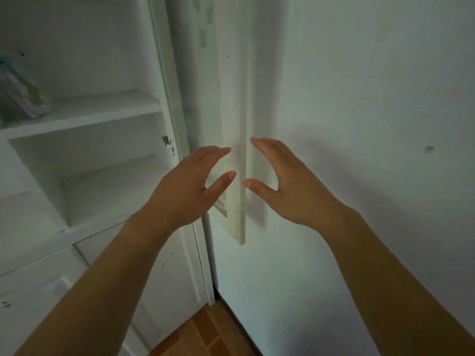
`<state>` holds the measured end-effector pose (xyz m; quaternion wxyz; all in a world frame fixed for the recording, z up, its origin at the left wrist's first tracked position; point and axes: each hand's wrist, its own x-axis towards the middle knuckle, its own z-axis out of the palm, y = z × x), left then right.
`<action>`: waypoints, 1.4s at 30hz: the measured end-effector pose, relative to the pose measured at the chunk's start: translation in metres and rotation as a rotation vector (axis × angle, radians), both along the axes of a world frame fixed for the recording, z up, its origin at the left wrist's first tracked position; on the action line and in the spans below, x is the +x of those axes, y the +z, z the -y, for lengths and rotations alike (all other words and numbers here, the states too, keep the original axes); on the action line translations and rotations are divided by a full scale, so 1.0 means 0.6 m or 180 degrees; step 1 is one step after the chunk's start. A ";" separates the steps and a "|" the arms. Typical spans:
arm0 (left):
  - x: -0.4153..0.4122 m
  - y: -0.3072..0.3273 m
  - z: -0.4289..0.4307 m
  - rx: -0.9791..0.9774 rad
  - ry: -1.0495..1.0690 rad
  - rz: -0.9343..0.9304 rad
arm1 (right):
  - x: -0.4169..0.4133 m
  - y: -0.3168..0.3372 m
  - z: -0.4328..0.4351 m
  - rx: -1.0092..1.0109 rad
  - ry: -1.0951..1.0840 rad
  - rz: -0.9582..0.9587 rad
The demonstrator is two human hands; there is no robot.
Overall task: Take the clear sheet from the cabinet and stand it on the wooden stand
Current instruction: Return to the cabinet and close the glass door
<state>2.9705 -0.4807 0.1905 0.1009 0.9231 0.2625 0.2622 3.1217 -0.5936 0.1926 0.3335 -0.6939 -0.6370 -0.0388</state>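
Note:
My left hand (pixel 195 186) and my right hand (pixel 288 186) are both raised with fingers spread and hold nothing. They hover on either side of the edge of an open white cabinet door (pixel 243 150), thumbs pointing at each other, close to the edge. I cannot tell whether they touch it. The white cabinet (pixel 84 119) stands open at the left, showing bare shelves. A flat, pale printed item (pixel 24 93) leans on the upper shelf at the far left; it is blurred and I cannot tell what it is. No clear sheet or wooden stand can be made out.
A white wall (pixel 372 124) fills the right side, right behind the open door. A metal hinge (pixel 168 145) sits on the cabinet frame. Closed lower cabinet fronts (pixel 51 291) are at the bottom left. Brown tiled floor (pixel 210 332) shows between my forearms.

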 end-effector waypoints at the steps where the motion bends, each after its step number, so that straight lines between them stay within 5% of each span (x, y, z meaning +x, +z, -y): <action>1: 0.008 0.012 -0.009 0.0063 0.0025 0.0012 | 0.008 0.008 -0.010 0.0036 0.0005 -0.0025; 17: 0.081 0.171 -0.124 0.0680 0.0036 0.0699 | 0.079 0.129 -0.108 0.0710 0.0023 0.0103; 25: 0.125 0.283 -0.136 0.0883 0.0051 0.1511 | 0.078 0.159 -0.141 0.1136 0.0369 -0.0429; 42: 0.157 0.365 -0.132 0.0813 -0.0110 0.1677 | 0.095 0.158 -0.168 0.1094 0.0792 -0.0710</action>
